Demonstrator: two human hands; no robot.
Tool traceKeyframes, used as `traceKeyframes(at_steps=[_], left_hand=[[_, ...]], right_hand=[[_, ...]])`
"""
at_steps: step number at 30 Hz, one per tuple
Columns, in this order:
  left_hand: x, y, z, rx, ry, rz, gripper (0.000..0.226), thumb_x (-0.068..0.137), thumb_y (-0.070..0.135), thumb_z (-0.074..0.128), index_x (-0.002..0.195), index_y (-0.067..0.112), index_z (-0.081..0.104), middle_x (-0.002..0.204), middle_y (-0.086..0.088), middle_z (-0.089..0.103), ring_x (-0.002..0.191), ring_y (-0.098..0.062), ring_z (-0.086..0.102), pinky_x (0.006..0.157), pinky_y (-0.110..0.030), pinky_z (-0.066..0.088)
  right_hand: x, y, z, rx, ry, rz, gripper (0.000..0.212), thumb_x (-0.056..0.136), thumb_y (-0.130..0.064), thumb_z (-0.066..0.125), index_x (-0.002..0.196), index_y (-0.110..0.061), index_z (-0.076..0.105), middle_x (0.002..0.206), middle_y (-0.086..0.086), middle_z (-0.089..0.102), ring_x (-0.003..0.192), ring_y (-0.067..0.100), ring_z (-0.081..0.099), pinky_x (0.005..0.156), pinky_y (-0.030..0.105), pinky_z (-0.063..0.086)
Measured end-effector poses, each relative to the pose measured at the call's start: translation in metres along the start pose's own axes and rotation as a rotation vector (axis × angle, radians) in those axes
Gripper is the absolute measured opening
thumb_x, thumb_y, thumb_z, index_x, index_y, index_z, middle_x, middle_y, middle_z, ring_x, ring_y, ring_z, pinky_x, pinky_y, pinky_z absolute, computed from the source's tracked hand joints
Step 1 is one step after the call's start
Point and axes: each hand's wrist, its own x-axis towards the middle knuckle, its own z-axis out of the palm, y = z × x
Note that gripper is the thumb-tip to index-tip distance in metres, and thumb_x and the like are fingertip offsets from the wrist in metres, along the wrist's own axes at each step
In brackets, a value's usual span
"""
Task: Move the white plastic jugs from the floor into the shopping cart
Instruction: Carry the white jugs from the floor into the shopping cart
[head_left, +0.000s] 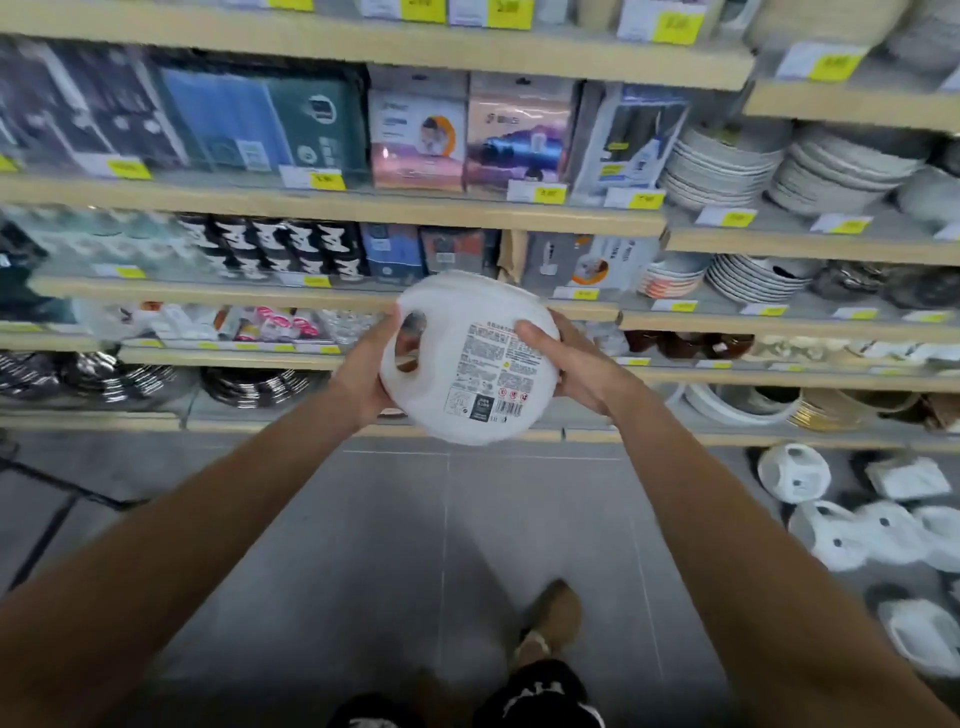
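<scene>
I hold one white plastic jug (470, 358) in both hands at chest height, in front of the shelves. Its printed label faces me and its handle hole sits on the left side. My left hand (366, 371) grips the handle side and my right hand (566, 364) clasps the right edge. Several more white jugs (878, 530) lie on the grey floor at the right, one of them (792, 472) close to the bottom shelf. A dark frame (49, 499), maybe part of the shopping cart, shows at the far left edge.
Store shelving (332, 208) fills the view ahead, stocked with boxed goods, stacks of plates (722, 171) and bowls. Grey tiled floor (395, 545) stretches between me and the shelves. My shoe (550, 623) stands on the floor below the jug.
</scene>
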Motion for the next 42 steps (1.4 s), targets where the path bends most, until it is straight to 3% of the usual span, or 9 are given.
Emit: traceKeyframes(at_steps=[3, 8, 13, 16, 20, 23, 26, 30, 42], left_hand=[[-0.028, 0.025, -0.062, -0.037, 0.115, 0.041, 0.046, 0.096, 0.051, 0.039, 0.123, 0.018, 0.055, 0.109, -0.004, 0.065, 0.097, -0.022, 0.062, 0.084, -0.042, 0.051], [-0.069, 0.052, -0.157, -0.042, 0.358, 0.102, 0.047, 0.094, 0.056, 0.040, 0.118, 0.019, 0.057, 0.099, -0.002, 0.067, 0.084, -0.019, 0.066, 0.067, -0.034, 0.055], [-0.095, 0.064, -0.263, 0.024, 0.640, 0.165, 0.085, 0.059, 0.074, 0.051, 0.126, 0.021, 0.049, 0.091, -0.006, 0.055, 0.074, -0.023, 0.052, 0.062, -0.034, 0.039], [-0.113, 0.082, -0.314, 0.042, 0.722, 0.209, 0.049, 0.067, 0.066, 0.051, 0.109, 0.041, 0.053, 0.081, 0.002, 0.052, 0.069, -0.016, 0.050, 0.062, -0.030, 0.040], [-0.128, 0.105, -0.388, 0.064, 0.729, 0.183, 0.056, 0.086, 0.040, 0.062, 0.135, 0.037, 0.036, 0.116, -0.001, 0.058, 0.096, -0.022, 0.060, 0.083, -0.046, 0.053], [-0.137, 0.125, -0.444, 0.067, 0.761, 0.162, 0.064, 0.088, 0.027, 0.064, 0.140, 0.023, 0.028, 0.114, -0.006, 0.053, 0.086, -0.018, 0.060, 0.070, -0.038, 0.056], [-0.147, 0.140, -0.502, 0.105, 0.845, 0.169, 0.060, 0.086, 0.024, 0.066, 0.135, 0.012, 0.032, 0.098, -0.001, 0.052, 0.079, -0.013, 0.058, 0.054, -0.024, 0.051], [-0.169, 0.158, -0.563, 0.091, 0.925, 0.091, 0.075, 0.082, 0.034, 0.070, 0.139, 0.021, 0.023, 0.124, -0.005, 0.049, 0.101, -0.023, 0.060, 0.067, -0.033, 0.055], [-0.267, 0.188, -0.772, 0.196, 0.861, -0.010, 0.087, 0.075, 0.041, 0.074, 0.139, 0.024, 0.018, 0.130, -0.004, 0.044, 0.113, -0.026, 0.054, 0.083, -0.046, 0.054]], right_hand=[[0.024, -0.027, 0.070, -0.036, -0.055, -0.015, 0.059, 0.079, -0.050, 0.069, 0.130, -0.035, 0.042, 0.121, -0.004, 0.064, 0.108, 0.020, 0.064, 0.088, 0.049, 0.054], [0.065, -0.055, 0.186, -0.150, -0.172, -0.046, 0.092, 0.053, -0.074, 0.070, 0.133, -0.037, 0.043, 0.120, -0.007, 0.065, 0.105, 0.021, 0.065, 0.087, 0.050, 0.054], [0.111, -0.071, 0.295, -0.247, -0.283, -0.053, 0.041, 0.073, -0.068, 0.063, 0.106, -0.046, 0.053, 0.108, -0.010, 0.068, 0.100, 0.019, 0.065, 0.088, 0.048, 0.054], [0.142, -0.078, 0.364, -0.270, -0.348, -0.073, 0.023, 0.083, -0.059, 0.060, 0.102, -0.047, 0.053, 0.109, -0.007, 0.068, 0.099, 0.019, 0.065, 0.075, 0.039, 0.057], [0.179, -0.088, 0.454, -0.304, -0.415, -0.046, 0.056, 0.073, -0.069, 0.062, 0.119, -0.038, 0.053, 0.116, -0.002, 0.067, 0.101, 0.022, 0.064, 0.078, 0.042, 0.056], [0.218, -0.091, 0.518, -0.344, -0.462, -0.010, 0.093, 0.056, -0.081, 0.062, 0.134, -0.034, 0.044, 0.125, 0.002, 0.063, 0.107, 0.027, 0.062, 0.086, 0.052, 0.054], [0.242, -0.102, 0.586, -0.369, -0.534, -0.020, 0.069, 0.075, -0.067, 0.061, 0.132, -0.032, 0.045, 0.121, 0.001, 0.064, 0.102, 0.023, 0.063, 0.074, 0.039, 0.054], [0.261, -0.113, 0.665, -0.419, -0.586, -0.026, 0.048, 0.086, -0.052, 0.059, 0.126, -0.028, 0.047, 0.112, 0.001, 0.066, 0.092, 0.020, 0.064, 0.060, 0.029, 0.049], [0.257, -0.112, 0.889, -0.452, -0.582, -0.008, 0.089, 0.058, -0.071, 0.072, 0.130, -0.027, 0.045, 0.117, -0.001, 0.064, 0.099, 0.019, 0.063, 0.089, 0.041, 0.052]])
